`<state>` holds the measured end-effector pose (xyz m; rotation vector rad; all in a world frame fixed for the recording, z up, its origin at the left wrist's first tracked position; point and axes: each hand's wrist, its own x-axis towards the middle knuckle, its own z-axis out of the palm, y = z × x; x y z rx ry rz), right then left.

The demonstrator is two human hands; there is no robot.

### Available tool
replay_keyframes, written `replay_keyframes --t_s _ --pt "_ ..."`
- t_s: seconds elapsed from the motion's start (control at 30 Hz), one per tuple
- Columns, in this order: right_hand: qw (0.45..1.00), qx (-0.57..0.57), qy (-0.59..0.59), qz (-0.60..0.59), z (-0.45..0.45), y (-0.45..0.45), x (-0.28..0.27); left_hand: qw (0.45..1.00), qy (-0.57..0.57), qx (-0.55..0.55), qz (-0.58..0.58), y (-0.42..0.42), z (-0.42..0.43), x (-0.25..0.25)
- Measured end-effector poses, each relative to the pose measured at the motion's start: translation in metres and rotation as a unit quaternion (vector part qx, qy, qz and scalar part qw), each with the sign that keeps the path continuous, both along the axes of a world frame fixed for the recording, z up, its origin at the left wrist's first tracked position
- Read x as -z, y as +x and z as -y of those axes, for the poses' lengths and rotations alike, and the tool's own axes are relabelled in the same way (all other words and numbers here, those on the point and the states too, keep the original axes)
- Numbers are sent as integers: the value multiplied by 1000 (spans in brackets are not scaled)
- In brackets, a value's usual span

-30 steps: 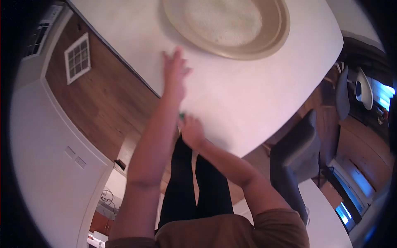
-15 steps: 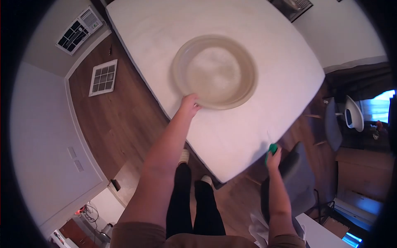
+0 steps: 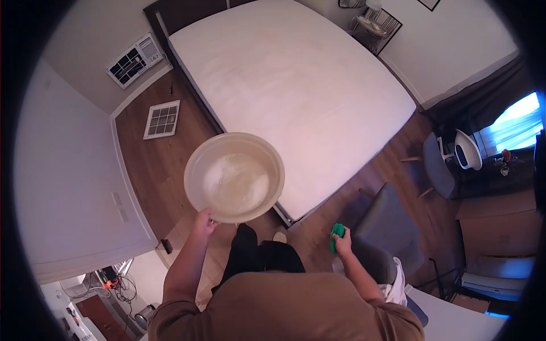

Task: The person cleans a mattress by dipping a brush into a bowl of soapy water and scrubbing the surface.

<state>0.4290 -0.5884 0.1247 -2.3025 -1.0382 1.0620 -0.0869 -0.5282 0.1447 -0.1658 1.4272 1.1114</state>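
Observation:
A round beige basin [image 3: 268,207] with whitish, cloudy contents hangs above the floor by the near corner of the bed. My left hand [image 3: 206,221] grips its near-left rim, fingers closed over the edge. The basin is slightly tilted. In my right hand [image 3: 342,241] is a small green hand-held object [image 3: 336,232], its exact kind too small to make out. That hand is off to the right, away from the basin, near a grey chair. A bare white mattress [image 3: 307,91] lies ahead on the bed.
The grey chair [image 3: 387,221] stands close to my right arm, with white cloth [image 3: 398,278] beside it. Another grey chair [image 3: 438,165] is farther right. A white grille panel [image 3: 161,120] lies on the wooden floor, below a wall air conditioner [image 3: 135,61].
My left hand has lifted the basin off the mattress and drawn it toward me and left. My right hand, with the green object, has moved back from the bed edge.

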Motion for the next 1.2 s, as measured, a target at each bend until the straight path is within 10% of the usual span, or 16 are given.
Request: replay_keyframes --t_s 0.43,0.77,0.97,1.2 --pt "920 -378 18 103 -81 -116 -89 996 41 -71 -23 -142 143 -92" --pt "975 -163 142 45 -163 -335 -73 997 68 -37 -29 -291 50 -79" --pt "967 -99 -145 186 -126 -313 -7 994 67 -82 -26 -364 -66 -60" --pt "960 70 -198 184 -217 -331 52 992 60 -109 -27 -420 -232 -59"
